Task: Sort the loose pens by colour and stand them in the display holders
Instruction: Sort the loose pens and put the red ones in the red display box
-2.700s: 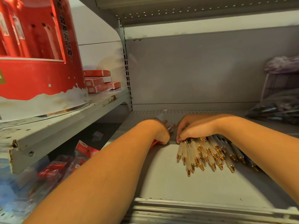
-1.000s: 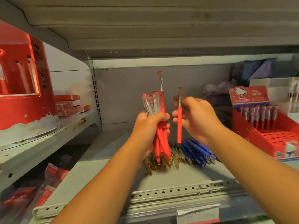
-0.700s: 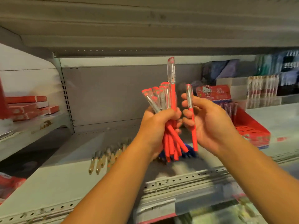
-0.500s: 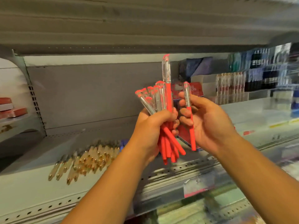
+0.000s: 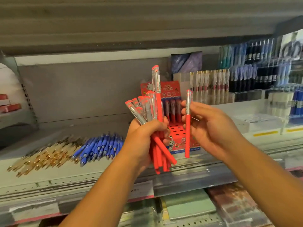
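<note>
I have both forearms reaching up from the bottom of the head view. The left hand (image 5: 144,136) is fisted round a bundle of red pens (image 5: 158,110). Their caps point up and fan out, one stands taller than the rest, and the barrels jut out below the fist. Just beside it, the right hand (image 5: 211,128) pinches a single red pen (image 5: 187,128) upright between thumb and fingertips. This pen is apart from the bundle, with a narrow gap between them.

Under the hands runs the shelf's front lip (image 5: 82,182), a perforated rail carrying label strips. Below it is a lower shelf of notebooks (image 5: 188,208), too blurred for me to read.

Behind the gap between the hands, the red display holder (image 5: 177,131) stands on the shelf. Its holed top shows open holes in front and a row of pens standing at the back. A stretch of pale shelf runs on to its right.

To its left the blue pens (image 5: 98,148) lie loose in a heap. Farther left lie the gold-tipped pens (image 5: 45,156), reaching close to the lip.

A grey back panel (image 5: 82,90) closes the bay, and the upper shelf's underside (image 5: 131,22) hangs low overhead. At far right are racks of packaged pens (image 5: 211,86), soft with blur.
</note>
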Demonstrator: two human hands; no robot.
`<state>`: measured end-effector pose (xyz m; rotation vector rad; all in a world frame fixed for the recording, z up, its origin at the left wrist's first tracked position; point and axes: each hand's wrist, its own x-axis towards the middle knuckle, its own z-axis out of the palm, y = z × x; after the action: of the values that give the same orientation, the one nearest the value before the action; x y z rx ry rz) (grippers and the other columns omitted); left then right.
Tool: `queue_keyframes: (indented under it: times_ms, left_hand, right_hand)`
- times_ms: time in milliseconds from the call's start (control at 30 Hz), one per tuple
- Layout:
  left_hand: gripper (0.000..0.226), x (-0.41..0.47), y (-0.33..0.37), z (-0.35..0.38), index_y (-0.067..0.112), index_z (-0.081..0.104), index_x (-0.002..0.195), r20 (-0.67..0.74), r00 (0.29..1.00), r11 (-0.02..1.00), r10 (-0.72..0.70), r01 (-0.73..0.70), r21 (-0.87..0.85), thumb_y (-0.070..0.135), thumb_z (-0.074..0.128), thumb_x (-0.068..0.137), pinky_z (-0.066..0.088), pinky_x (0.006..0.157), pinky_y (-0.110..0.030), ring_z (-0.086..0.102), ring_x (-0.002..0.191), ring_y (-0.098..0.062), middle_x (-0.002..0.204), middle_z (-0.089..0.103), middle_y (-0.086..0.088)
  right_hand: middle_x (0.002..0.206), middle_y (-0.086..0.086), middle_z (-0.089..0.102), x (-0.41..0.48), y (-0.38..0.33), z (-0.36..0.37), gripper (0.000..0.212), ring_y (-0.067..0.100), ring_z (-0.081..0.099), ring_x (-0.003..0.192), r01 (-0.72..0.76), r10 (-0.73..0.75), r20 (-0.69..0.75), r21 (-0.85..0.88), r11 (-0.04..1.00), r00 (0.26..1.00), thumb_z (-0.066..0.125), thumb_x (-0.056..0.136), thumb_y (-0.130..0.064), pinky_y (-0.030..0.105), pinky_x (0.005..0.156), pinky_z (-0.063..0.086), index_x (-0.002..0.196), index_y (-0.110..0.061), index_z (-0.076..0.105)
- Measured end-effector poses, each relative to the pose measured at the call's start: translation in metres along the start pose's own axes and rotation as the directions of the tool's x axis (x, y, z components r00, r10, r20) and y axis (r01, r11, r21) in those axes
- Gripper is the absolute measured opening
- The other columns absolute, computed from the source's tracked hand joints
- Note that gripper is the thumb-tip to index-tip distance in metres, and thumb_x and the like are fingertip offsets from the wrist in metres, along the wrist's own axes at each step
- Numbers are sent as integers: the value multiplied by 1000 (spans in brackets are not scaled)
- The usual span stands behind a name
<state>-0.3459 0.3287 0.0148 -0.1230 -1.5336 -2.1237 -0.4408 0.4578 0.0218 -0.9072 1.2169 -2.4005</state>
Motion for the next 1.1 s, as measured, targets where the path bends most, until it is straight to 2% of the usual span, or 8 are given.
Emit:
queue_keyframes:
  times_ms: [233,400,467,567,700,833,900,1100]
  left_hand:
    - [14,29,10,1,4,60,75,-29,993,986,111,-106,125,1,56,63,42,43,-24,46,48,-17,60,50,-9]
    - [14,61,25,-25,15,65,62,-53,984,960,172,-155,233,3,58,63,42,45,-24,47,48,-17,60,52,-7]
    - [10,77,27,-30,11,63,67,-81,978,942,194,-162,295,4,59,62,42,45,-23,47,49,-17,59,52,-7]
    - [27,106,28,-33,-1,57,85,-125,969,917,213,-154,367,8,61,59,42,44,-23,47,47,-20,57,50,-10]
    - [37,143,30,-30,-3,54,86,-134,964,838,231,-127,531,16,65,57,40,39,-24,50,42,-22,60,53,-15]
    - [18,161,23,-50,13,61,72,-153,923,763,352,-188,619,11,66,55,45,49,-33,54,48,-23,54,59,-6]
    - [18,160,14,-67,14,62,72,-182,927,764,327,-146,628,11,66,55,44,55,-40,53,54,-26,59,58,-9]
    - [22,164,8,-88,12,60,77,-208,936,782,284,-101,615,7,65,57,44,52,-31,55,54,-25,68,59,-13]
  right_hand:
    - [80,2,71,43,-2,-26,15,11,65,69,47,-38,64,-146,988,997,55,96,-8,21,59,53,93,-10,69]
    - [77,0,71,90,-1,-24,15,14,70,69,223,-197,109,-332,917,974,57,95,-2,24,58,57,101,-15,61]
    - [75,-4,71,106,1,-20,26,14,71,67,300,-251,172,-401,866,953,58,94,1,28,58,58,104,-23,56]
    - [73,-4,66,127,8,-14,39,16,69,68,406,-300,287,-462,788,909,58,92,5,35,56,60,106,-31,51]
    - [78,10,58,151,26,-8,46,25,65,69,472,-290,396,-516,715,872,60,90,5,48,56,60,101,-39,50]
    - [84,18,61,161,44,-8,57,32,69,72,491,-235,468,-558,669,852,63,86,-2,50,58,60,90,-58,52]
    - [81,14,62,165,48,-11,51,30,70,71,510,-237,489,-559,654,840,63,82,-10,50,56,60,91,-59,51]
    - [76,7,62,175,53,-15,50,31,70,68,517,-253,478,-572,637,841,64,79,-13,48,52,60,89,-60,51]
